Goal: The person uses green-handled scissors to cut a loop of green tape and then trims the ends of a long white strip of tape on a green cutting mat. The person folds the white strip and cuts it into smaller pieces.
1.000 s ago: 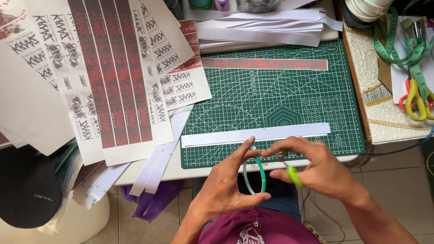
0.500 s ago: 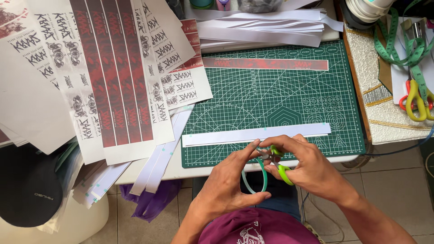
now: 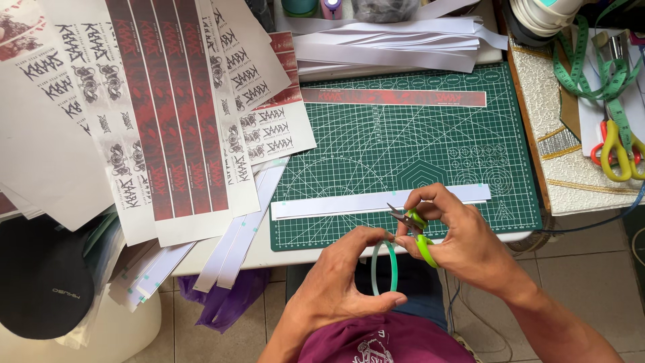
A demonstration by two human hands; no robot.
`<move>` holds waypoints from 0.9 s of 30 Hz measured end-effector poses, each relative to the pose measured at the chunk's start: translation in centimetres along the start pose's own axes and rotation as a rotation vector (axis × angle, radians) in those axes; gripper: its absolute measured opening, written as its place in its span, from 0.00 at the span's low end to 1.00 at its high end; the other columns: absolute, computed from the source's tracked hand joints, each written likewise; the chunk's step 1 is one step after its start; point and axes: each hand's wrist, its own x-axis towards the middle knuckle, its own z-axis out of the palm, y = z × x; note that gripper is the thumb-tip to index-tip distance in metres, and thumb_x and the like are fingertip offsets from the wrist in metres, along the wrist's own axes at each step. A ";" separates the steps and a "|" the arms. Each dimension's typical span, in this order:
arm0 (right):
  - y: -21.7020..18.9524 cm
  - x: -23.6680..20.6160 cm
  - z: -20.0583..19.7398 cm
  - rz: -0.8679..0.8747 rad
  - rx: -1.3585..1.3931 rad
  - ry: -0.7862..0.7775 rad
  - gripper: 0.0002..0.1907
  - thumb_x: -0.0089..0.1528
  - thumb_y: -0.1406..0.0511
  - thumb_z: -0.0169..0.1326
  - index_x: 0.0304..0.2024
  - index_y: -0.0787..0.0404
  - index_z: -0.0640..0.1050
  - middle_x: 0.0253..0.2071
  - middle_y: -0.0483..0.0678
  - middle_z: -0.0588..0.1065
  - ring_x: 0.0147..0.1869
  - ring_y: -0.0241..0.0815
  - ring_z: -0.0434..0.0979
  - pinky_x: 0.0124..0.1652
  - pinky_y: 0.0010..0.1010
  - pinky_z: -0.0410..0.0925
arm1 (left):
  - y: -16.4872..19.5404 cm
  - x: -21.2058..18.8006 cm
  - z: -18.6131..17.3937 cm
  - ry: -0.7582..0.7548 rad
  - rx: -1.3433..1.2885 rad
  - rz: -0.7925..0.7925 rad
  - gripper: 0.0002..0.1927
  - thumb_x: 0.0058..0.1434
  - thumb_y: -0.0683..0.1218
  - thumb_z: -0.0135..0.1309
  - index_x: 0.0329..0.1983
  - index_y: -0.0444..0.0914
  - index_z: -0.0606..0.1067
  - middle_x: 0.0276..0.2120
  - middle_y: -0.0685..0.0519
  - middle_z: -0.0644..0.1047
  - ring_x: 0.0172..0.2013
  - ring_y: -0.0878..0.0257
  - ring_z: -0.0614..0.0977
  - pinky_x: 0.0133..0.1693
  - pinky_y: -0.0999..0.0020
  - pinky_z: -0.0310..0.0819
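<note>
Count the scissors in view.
2. Small green scissors in the right hand, beside the tape roll held by the left hand; yellow-handled scissors at right. Clutter may hide more.

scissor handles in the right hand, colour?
Bright lime green. The scissors sit in the right hand, clearest in the head view.

One head-worn camera, looking straight down.

We see from above the person's own lap, facing down and slightly forward over the near edge of the counter, close enough that the green cutting mat fills the middle; tiled floor shows below. We have no second view.
</note>
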 end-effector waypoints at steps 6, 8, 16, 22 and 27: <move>-0.9 0.2 -0.1 0.032 0.010 -0.014 0.24 0.53 0.68 0.67 0.49 0.59 0.71 0.32 0.46 0.83 0.40 0.35 0.85 0.37 0.28 0.80 | 0.0 -0.3 -0.3 -0.008 0.032 -0.013 0.41 0.51 0.62 0.67 0.63 0.36 0.71 0.50 0.47 0.80 0.46 0.55 0.85 0.47 0.62 0.81; -1.2 0.3 -0.1 0.071 0.006 -0.019 0.24 0.53 0.68 0.67 0.48 0.59 0.71 0.31 0.45 0.84 0.38 0.35 0.86 0.36 0.28 0.79 | 0.1 -0.3 -0.3 -0.012 0.044 -0.024 0.41 0.51 0.62 0.66 0.63 0.36 0.72 0.48 0.48 0.81 0.42 0.56 0.85 0.45 0.63 0.81; -1.6 0.6 -0.2 0.108 0.055 -0.066 0.24 0.53 0.68 0.66 0.48 0.59 0.71 0.31 0.46 0.84 0.35 0.34 0.85 0.34 0.27 0.79 | 0.3 -0.5 -0.2 -0.017 0.028 -0.048 0.42 0.49 0.64 0.66 0.62 0.37 0.73 0.43 0.49 0.81 0.37 0.59 0.84 0.40 0.65 0.80; -1.2 0.9 0.0 0.135 0.081 -0.118 0.26 0.51 0.68 0.68 0.48 0.58 0.71 0.32 0.46 0.83 0.39 0.34 0.85 0.36 0.28 0.79 | 0.1 -0.7 -0.1 -0.022 -0.046 -0.018 0.41 0.51 0.63 0.66 0.64 0.38 0.73 0.47 0.49 0.82 0.46 0.58 0.86 0.44 0.65 0.80; -0.9 1.0 0.1 0.002 0.082 -0.133 0.25 0.53 0.68 0.68 0.50 0.59 0.71 0.38 0.46 0.84 0.46 0.36 0.85 0.42 0.30 0.78 | -0.2 -0.9 0.1 -0.022 -0.123 -0.013 0.40 0.52 0.60 0.67 0.65 0.38 0.72 0.53 0.48 0.82 0.51 0.57 0.86 0.49 0.64 0.81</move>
